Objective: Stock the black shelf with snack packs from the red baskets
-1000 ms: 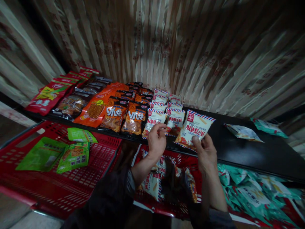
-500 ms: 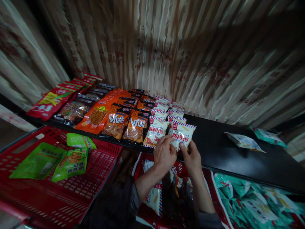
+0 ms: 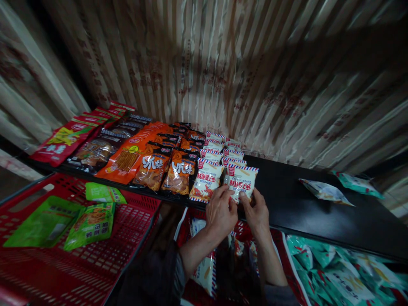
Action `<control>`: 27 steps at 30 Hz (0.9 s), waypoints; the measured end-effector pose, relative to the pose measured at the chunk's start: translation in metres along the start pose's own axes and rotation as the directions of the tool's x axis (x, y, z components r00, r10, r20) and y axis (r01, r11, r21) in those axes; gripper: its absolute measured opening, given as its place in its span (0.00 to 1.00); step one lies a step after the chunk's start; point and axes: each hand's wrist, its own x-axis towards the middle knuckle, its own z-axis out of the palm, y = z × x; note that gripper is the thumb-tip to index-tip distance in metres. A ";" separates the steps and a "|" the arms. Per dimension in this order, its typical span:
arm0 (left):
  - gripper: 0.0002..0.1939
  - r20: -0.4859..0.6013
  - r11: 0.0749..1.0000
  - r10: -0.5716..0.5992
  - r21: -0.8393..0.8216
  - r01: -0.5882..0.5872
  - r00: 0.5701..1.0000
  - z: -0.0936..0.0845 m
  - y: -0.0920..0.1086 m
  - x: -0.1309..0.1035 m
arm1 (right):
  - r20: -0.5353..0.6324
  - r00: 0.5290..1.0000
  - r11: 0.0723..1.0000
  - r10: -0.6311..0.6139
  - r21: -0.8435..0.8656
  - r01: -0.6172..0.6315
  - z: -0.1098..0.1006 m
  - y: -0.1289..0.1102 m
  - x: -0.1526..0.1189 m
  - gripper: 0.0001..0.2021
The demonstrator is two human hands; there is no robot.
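At lower left, the frame edge crops a red basket (image 3: 134, 223) containing green packets (image 3: 91, 225). Right of it, orange-and-black packets (image 3: 179, 170) stand along the black shelf (image 3: 287, 212), beside a column of white packets (image 3: 207, 180). At centre, the left hand (image 3: 221, 210) touches the lower-left edge of the front packet (image 3: 242, 180); its thumb is hidden, so whether it pinches cannot be told. The right hand (image 3: 256, 212) pinches that packet's lower-right corner, thumb on the printed face. The step in hand appears to be aligning this packet at the front of its column; release calls for both hands to open evenly, without tipping it. Below centre, forearms and shadow obscure the middle basket's (image 3: 183, 231) contents. At lower right, teal packets (image 3: 338, 272) are cut off by the frame.
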 end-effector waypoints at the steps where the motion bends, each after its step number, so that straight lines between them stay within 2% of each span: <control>1: 0.15 0.005 1.000 -0.005 0.010 0.005 1.000 0.000 0.001 0.000 | -0.005 1.000 1.000 -0.012 0.000 0.012 0.000 0.000 0.000 0.29; 3: 0.16 0.019 0.999 -0.010 0.034 0.010 1.000 -0.001 0.002 -0.001 | 0.004 1.000 1.000 -0.006 0.011 0.006 0.001 0.000 0.000 0.29; 8: 0.17 0.036 0.995 0.002 0.102 -0.006 0.999 -0.001 0.002 -0.005 | 0.091 0.991 0.989 0.103 0.094 -0.111 0.004 -0.003 -0.003 0.34; 10: 0.19 0.030 0.994 0.020 0.109 -0.023 0.999 0.001 0.003 -0.008 | 0.105 0.989 0.988 0.102 0.105 -0.113 0.005 -0.004 -0.004 0.34; 19: 0.30 0.122 0.995 -0.024 0.102 0.012 0.992 0.007 0.006 -0.017 | 0.059 0.994 0.991 0.089 0.094 -0.095 0.007 0.002 -0.004 0.33; 23: 0.29 0.112 0.995 -0.022 0.101 0.010 0.993 0.010 0.005 -0.019 | 0.027 0.998 0.997 0.056 0.050 -0.057 0.007 0.003 -0.003 0.33; 27: 0.30 0.081 0.994 0.004 0.113 -0.013 0.997 0.010 0.005 -0.020 | 0.041 0.995 0.993 0.094 0.064 -0.096 0.007 0.000 -0.003 0.37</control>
